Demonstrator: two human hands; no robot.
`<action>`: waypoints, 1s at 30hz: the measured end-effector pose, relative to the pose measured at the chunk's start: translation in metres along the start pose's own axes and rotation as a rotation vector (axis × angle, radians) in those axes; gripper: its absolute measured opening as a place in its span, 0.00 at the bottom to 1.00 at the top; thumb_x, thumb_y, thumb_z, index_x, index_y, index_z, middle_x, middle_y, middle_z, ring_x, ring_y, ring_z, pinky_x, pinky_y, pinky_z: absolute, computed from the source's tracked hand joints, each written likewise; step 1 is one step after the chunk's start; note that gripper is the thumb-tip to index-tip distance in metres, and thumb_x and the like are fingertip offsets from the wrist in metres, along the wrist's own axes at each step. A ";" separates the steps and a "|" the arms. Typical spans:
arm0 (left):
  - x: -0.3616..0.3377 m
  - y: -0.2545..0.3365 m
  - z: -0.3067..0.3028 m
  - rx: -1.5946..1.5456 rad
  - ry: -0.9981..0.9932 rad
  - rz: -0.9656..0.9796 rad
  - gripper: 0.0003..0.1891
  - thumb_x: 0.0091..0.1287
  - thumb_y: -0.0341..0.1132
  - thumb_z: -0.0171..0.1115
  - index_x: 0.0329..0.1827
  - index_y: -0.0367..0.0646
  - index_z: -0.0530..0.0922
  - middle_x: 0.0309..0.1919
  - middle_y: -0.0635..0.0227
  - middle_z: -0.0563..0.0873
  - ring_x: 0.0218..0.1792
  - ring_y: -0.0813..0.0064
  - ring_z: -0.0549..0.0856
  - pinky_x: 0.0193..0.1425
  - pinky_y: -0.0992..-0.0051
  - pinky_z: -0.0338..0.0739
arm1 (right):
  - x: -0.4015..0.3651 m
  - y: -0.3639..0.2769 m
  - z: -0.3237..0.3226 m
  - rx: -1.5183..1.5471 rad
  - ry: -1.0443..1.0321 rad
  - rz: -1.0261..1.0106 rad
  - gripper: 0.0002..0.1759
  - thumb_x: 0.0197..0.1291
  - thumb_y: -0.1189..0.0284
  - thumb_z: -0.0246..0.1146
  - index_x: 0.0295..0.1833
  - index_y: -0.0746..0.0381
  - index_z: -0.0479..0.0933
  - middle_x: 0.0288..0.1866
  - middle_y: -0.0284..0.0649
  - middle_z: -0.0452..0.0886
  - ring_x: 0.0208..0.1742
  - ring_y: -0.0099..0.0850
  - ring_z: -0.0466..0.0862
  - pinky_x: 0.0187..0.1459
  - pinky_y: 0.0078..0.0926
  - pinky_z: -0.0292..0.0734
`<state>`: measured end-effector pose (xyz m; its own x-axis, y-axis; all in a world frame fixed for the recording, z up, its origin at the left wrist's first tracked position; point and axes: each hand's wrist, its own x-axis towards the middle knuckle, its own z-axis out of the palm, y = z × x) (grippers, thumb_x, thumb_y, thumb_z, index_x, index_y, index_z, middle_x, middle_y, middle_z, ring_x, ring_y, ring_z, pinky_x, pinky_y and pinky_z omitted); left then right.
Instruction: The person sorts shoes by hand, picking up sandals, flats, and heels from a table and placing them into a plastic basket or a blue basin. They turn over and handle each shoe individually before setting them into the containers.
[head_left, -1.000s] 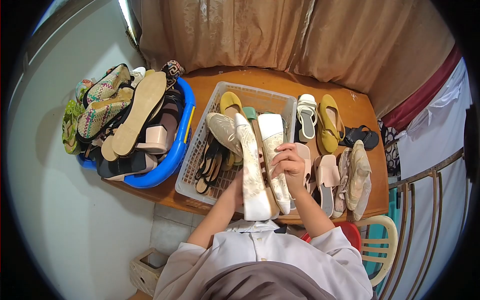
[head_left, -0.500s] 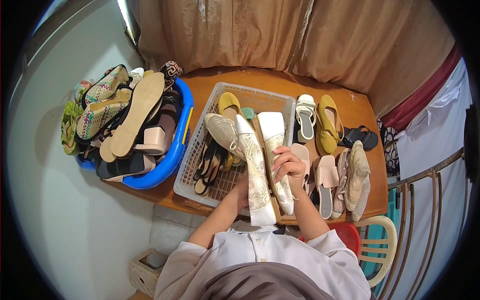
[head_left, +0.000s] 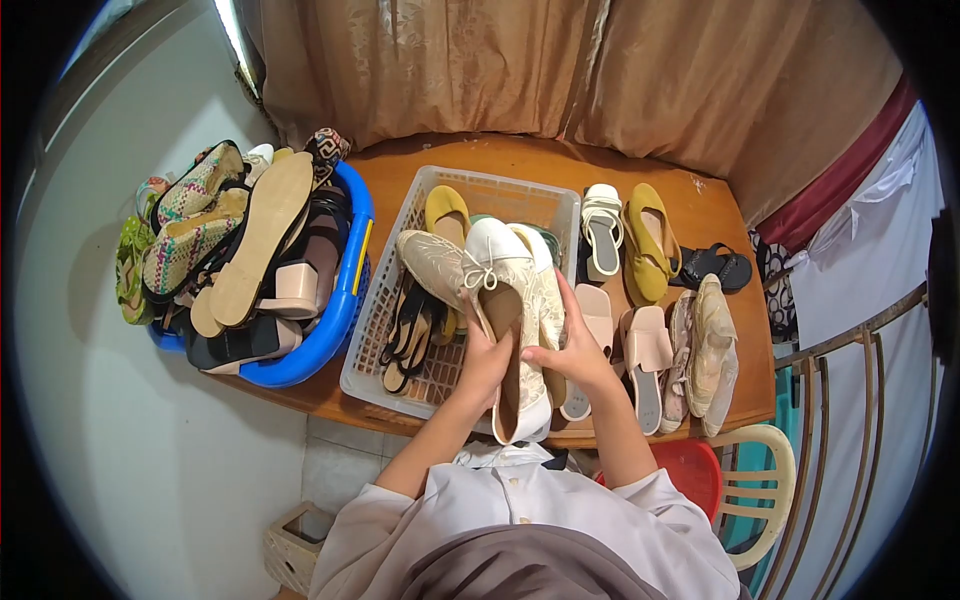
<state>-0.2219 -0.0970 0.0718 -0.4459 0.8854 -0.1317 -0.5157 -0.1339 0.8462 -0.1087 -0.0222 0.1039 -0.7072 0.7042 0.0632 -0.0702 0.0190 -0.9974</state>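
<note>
A pair of white and cream patterned lace-up flats (head_left: 535, 300) is held together over the right part of a clear plastic basket (head_left: 365, 368). My left hand (head_left: 487, 362) grips the near shoe at its left side, the fingers partly inside the opening. My right hand (head_left: 577, 348) wraps round the pair from the right, its thumb at the shoe's edge. Within the basket lie a beige mesh shoe (head_left: 432, 258), a mustard flat (head_left: 446, 212) and black strappy sandals (head_left: 408, 335). Part of the basket is hidden behind the held pair.
A blue basket (head_left: 350, 300) heaped with shoes stands at the left. Right of the clear basket, on the wooden table (head_left: 740, 330), are white sandals (head_left: 602, 232), mustard flats (head_left: 652, 245), black sandals (head_left: 716, 268), pink slides (head_left: 648, 345) and beige shoes (head_left: 708, 350). A red chair (head_left: 690, 475) stands below.
The pair has turned: one shoe's laced top and opening now face up, and the shoes overlap. My left hand has come into view at its side; my right hand has shifted its grip.
</note>
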 end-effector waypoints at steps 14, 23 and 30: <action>0.004 0.003 0.006 0.207 0.031 0.123 0.26 0.73 0.43 0.45 0.67 0.43 0.50 0.63 0.59 0.62 0.64 0.70 0.63 0.67 0.71 0.56 | -0.009 0.059 -0.010 0.412 -0.024 0.241 0.56 0.45 0.58 0.69 0.73 0.60 0.42 0.72 0.42 0.54 0.72 0.34 0.55 0.68 0.30 0.51; -0.006 0.039 0.009 -0.136 -0.018 -0.040 0.28 0.72 0.41 0.46 0.70 0.48 0.46 0.65 0.59 0.62 0.65 0.68 0.64 0.66 0.69 0.59 | 0.001 0.043 -0.021 0.687 0.215 0.216 0.30 0.56 0.73 0.62 0.64 0.58 0.61 0.58 0.37 0.74 0.55 0.27 0.75 0.56 0.28 0.70; 0.000 0.046 0.003 -0.076 -0.032 -0.131 0.38 0.71 0.46 0.48 0.73 0.47 0.33 0.68 0.57 0.58 0.66 0.66 0.63 0.67 0.69 0.60 | -0.002 0.029 -0.020 0.698 0.184 0.195 0.31 0.54 0.74 0.63 0.64 0.59 0.61 0.56 0.37 0.74 0.55 0.28 0.75 0.56 0.28 0.70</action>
<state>-0.2437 -0.1019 0.1120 -0.3487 0.9109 -0.2206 -0.6223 -0.0490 0.7812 -0.0956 -0.0090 0.0743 -0.6274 0.7574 -0.1808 -0.4295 -0.5302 -0.7310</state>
